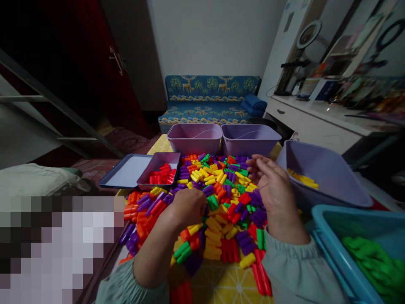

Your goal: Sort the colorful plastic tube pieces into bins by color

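Note:
A wide pile of glossy plastic tube-shaped pieces (218,177), in red, yellow, green, purple and orange, covers much of the table. Many are joined side by side in small groups. Over the middle of the pile, my left hand (190,204) is closed, its fingers curled down and mostly hidden, so what it holds cannot be made out. My right hand (272,185) hovers at the pile's right side, near purple and yellow pieces, with fingers bent but apart and nothing visible in them. Red pieces (162,174) lie in a small tray (144,179) at the left.
Two purple bins (194,145) (249,145) stand along the far table edge. A third purple bin (332,169), holding yellow pieces (302,179), is at the right. Nearer stands a blue basket (357,215) with green contents. A flat lid (126,171) lies left, close to a blurred area.

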Available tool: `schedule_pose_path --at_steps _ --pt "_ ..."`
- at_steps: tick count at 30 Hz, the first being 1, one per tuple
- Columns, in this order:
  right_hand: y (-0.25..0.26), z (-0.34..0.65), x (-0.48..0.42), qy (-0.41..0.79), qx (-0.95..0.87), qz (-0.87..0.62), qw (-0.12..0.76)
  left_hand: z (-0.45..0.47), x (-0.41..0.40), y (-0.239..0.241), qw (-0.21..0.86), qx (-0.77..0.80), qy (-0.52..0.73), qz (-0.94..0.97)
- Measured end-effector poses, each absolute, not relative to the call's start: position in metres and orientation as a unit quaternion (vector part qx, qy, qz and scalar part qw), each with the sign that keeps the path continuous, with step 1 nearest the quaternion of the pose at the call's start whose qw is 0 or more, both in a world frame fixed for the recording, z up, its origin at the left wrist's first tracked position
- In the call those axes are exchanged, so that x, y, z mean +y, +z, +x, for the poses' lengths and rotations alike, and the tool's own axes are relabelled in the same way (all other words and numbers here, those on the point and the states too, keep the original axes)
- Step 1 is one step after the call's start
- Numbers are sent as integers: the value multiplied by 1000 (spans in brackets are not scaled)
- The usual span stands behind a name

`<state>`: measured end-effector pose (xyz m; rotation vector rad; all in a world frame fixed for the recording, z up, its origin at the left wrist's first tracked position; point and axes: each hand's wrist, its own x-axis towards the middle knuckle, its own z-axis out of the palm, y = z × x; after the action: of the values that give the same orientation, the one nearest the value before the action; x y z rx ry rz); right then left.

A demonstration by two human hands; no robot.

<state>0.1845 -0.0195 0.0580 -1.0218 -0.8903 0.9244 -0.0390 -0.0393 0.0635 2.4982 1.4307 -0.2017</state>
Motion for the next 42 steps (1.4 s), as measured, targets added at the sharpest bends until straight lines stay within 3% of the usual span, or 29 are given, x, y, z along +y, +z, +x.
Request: schedule_pose_path --at_steps 3,8,14,20,29,35,42 --pt "53 173 -19 370 -544 -525 541 -44 -36 61 138 489 -38 860" --pt "30 158 -17 155 -708 -628 284 -51 -30 59 131 506 27 852" --pt "8 133 -18 93 -769 -611 166 -54 -19 58 136 558 183 798" --pt "9 136 -14 142 -732 -634 207 -50 -6 42 156 580 301 740" --pt "13 136 -23 106 -784 -603 106 -57 -9 48 129 596 223 760" --pt "20 137 -16 138 -706 -635 282 -64 -24 60 139 553 107 814" --pt "7 136 -8 301 -618 -562 460 -54 -22 59 145 555 88 814"
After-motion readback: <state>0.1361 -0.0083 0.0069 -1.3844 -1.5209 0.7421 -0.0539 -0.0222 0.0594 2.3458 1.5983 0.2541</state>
